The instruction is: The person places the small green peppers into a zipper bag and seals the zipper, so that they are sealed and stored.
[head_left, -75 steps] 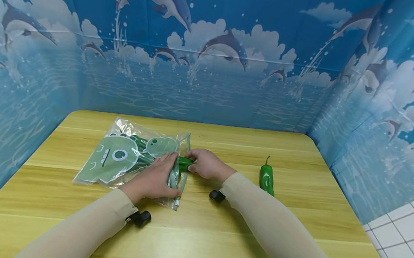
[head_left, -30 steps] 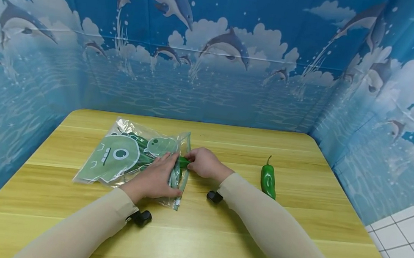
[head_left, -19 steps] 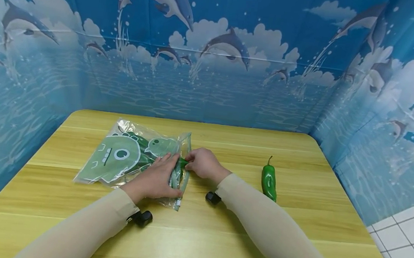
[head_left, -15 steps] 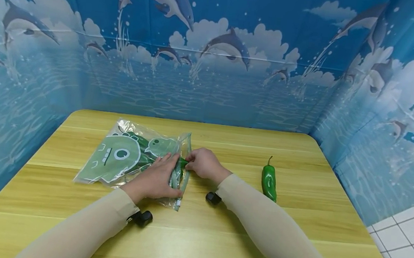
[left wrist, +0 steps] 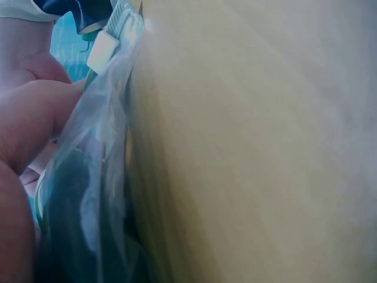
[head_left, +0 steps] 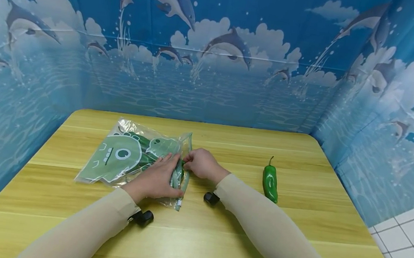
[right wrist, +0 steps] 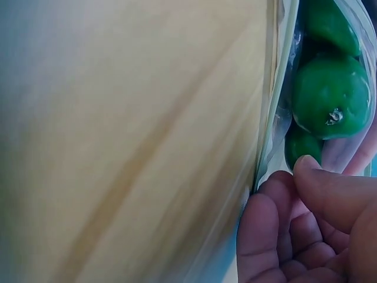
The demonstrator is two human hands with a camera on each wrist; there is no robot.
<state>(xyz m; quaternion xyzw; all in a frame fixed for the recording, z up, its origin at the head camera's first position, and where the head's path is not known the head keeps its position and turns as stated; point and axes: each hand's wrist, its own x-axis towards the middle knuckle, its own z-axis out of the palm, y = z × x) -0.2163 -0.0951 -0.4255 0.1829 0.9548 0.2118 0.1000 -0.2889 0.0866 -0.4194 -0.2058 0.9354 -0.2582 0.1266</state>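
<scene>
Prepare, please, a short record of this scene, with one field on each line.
Left hand: rests on the bag, near its opening
Right hand: at the opening; whether it grips anything is unclear
Bag material: clear plastic, green cartoon print
Bag state: open, mouth toward the right hand
Slider: white, at the mouth's end nearest the person
Peppers inside: green, at least three
Loose pepper: green, lying right of the bag
Table: yellowish wood grain
Backdrop: blue, dolphins and clouds
</scene>
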